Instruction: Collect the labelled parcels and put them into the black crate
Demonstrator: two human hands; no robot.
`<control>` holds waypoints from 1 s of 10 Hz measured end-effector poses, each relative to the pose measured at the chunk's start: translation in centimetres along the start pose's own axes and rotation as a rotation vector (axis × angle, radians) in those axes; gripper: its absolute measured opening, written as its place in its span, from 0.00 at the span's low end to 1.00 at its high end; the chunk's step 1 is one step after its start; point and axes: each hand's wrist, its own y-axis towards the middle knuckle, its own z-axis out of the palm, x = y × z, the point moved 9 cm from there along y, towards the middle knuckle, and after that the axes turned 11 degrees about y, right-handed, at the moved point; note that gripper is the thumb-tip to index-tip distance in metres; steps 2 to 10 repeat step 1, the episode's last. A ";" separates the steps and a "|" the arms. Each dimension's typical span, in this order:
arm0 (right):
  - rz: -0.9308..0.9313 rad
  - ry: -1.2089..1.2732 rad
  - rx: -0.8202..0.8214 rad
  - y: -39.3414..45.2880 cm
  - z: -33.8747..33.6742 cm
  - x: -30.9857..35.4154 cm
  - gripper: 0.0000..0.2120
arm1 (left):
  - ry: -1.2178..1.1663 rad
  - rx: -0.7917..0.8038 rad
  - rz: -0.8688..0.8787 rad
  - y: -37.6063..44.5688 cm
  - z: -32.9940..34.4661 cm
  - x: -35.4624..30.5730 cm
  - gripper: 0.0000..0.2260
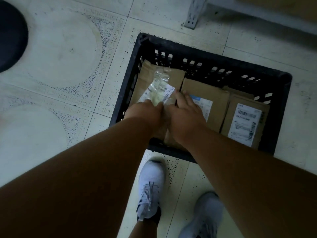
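The floor (pixel 56 54) is of pale tiles with grey speckled patterns. Nearest to the camera stand two white shoes (pixel 151 188), just before the black crate (pixel 281 93). Above the near part of the crate both forearms reach forward and the hands are close together. The left hand (pixel 145 111) holds the near end of a clear plastic parcel (pixel 158 87) with a white label; its grip is closed on the bag, though the fingers are hidden under the hand. The right hand (pixel 186 115) is beside it with the fingers straight and spread, its fingertips touching the edge of the same label. Inside the crate lie flat brown parcels: one with a label (pixel 207 97) under the right hand and another with a large white label (pixel 245 124) at the right. Beyond the crate a grey metal post (pixel 193 14) stands on the floor, and a dark round thing (pixel 10 35) is at the far left.
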 end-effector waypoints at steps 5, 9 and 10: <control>-0.008 0.040 0.070 -0.5 -0.9 0.0 0.25 | -0.074 0.208 0.028 -0.1 -0.1 -1.1 0.26; -0.008 0.040 0.070 -0.5 -0.9 0.0 0.25 | -0.074 0.208 0.028 -0.1 -0.1 -1.1 0.26; -0.008 0.040 0.070 -0.5 -0.9 0.0 0.25 | -0.074 0.208 0.028 -0.1 -0.1 -1.1 0.26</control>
